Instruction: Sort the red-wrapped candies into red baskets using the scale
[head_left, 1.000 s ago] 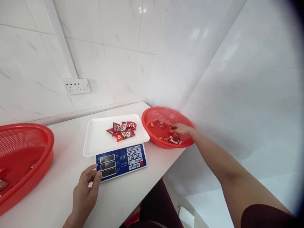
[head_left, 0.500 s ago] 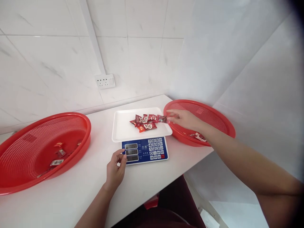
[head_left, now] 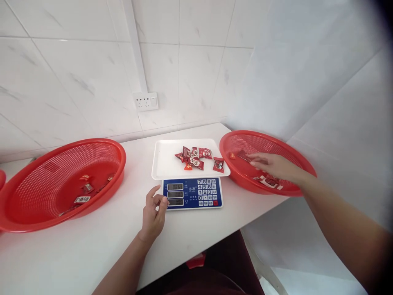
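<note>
My right hand point(head_left: 267, 164) is over the right-hand red basket point(head_left: 288, 148), its fingers closed on one end of a dark red candy packet point(head_left: 244, 155). An orange candy packet point(head_left: 232, 155) lies just left of it. My left hand point(head_left: 155, 213) rests by the left edge of the blue digital scale point(head_left: 192, 200), fingers loosely bent and apart, holding nothing. On the scale's white tray point(head_left: 167, 164), several red candy packets point(head_left: 195, 157) lie in a loose pile. One separate red packet point(head_left: 218, 164) sits at the tray's right edge.
Another red basket point(head_left: 104, 143), with a few candy packets point(head_left: 88, 188) inside, stands on the left of the white table point(head_left: 123, 246). More packets point(head_left: 267, 181) lie in the right basket. A wall socket point(head_left: 145, 101) is behind the scale.
My right hand has let go of a packet at the tray's right edge and moved right, into the basket. The view has shifted slightly; my left hand stays by the scale.
</note>
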{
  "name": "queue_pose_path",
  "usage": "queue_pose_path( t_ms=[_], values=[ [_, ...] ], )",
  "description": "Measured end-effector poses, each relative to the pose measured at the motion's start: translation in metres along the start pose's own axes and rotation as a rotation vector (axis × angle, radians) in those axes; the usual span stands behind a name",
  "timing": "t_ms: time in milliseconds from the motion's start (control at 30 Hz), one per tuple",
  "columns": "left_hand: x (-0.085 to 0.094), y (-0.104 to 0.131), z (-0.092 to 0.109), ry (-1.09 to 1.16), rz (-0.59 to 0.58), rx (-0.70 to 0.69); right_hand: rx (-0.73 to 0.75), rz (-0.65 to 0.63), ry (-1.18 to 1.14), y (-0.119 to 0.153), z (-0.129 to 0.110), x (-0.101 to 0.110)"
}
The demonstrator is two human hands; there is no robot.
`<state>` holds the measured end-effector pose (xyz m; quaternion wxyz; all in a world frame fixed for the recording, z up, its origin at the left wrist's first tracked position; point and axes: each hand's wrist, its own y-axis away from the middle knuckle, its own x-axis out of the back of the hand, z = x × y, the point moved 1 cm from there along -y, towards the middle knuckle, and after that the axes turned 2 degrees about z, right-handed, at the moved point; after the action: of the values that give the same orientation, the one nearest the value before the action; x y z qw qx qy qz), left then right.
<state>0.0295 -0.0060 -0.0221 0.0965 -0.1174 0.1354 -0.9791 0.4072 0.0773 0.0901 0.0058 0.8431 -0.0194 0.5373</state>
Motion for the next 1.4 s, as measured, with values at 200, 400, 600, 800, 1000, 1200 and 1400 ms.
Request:
queue_pose_path(
  t_ms=[200, 400, 600, 800, 1000, 1200, 1400],
  values=[
    [-0.001, 0.0, -0.001, 0.025, -0.011, 0.011, -0.097, -0.097, -0.025, 0.003, 0.011, 0.001],
    [-0.001, 0.0, -0.001, 0.003, -0.002, 0.026, -0.095, -0.204, -0.028, 0.003, 0.009, -0.005],
    [0.001, -0.001, -0.002, -0.059, -0.004, 0.028, -0.167, -0.4, 0.04, 0.0, 0.021, -0.01],
    [0.0, -0.001, -0.002, -0.048, -0.005, 0.039, -0.114, -0.024, 0.021, 0.006, 0.007, -0.002],
    [-0.001, -0.003, -0.002, -0.082, 0.027, 0.027, 0.1, 0.522, -0.296, 0.064, -0.036, -0.052],
    [0.004, -0.006, 0.005, -0.144, 0.119, 0.026, -0.02, 0.405, -0.573, 0.079, -0.024, -0.152],
    [-0.001, -0.032, 0.025, -0.465, 0.01, -0.282, -0.086, 0.213, -0.729, 0.055, -0.004, -0.175]
  ],
)
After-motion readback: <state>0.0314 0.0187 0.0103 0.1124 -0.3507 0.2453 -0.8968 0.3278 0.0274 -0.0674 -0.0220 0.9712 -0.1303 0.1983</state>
